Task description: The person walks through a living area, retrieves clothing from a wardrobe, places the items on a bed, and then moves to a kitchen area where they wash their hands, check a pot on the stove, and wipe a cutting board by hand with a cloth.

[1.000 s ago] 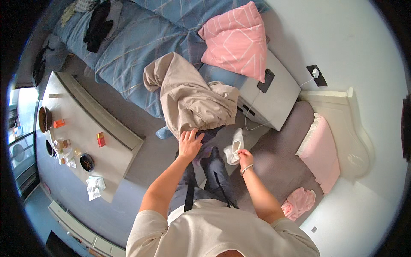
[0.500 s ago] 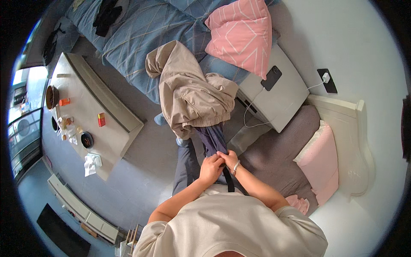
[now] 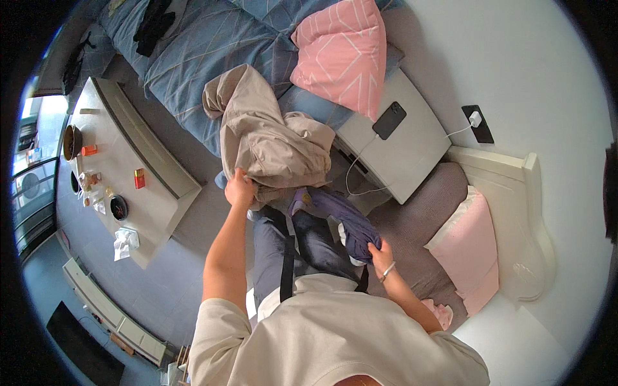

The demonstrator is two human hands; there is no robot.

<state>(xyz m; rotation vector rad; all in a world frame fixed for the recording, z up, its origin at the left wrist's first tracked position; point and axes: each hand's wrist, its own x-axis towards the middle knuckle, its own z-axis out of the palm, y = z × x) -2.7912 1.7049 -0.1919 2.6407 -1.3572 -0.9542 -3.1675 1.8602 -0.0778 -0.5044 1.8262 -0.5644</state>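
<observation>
A crumpled beige garment [image 3: 273, 145] with a gathered edge lies over the blue bedding's front edge, in front of me. My left hand [image 3: 240, 188] is closed on its near left edge, fingers curled into the fabric. Off to the right, my right hand [image 3: 381, 254] grips the end of a bunched dark purple cloth garment [image 3: 347, 219]. That purple cloth stretches from beside the beige garment's near edge to my right hand, above my dark trousers [image 3: 315, 241]. Something white shows beneath it. Whether the two garments are joined, I cannot tell.
A pink patterned cushion [image 3: 341, 58] rests on the blue bedding [image 3: 193, 71]. Beside it, a phone [image 3: 390, 120] lies charging on a white cabinet [image 3: 412, 154]. On the left stands a long table [image 3: 158, 212] with an ashtray [image 3: 119, 207], tissues and small items.
My hands were together on the purple cloth. They have parted: the left moved up and left onto the beige garment, while the right drew the purple cloth rightward.
</observation>
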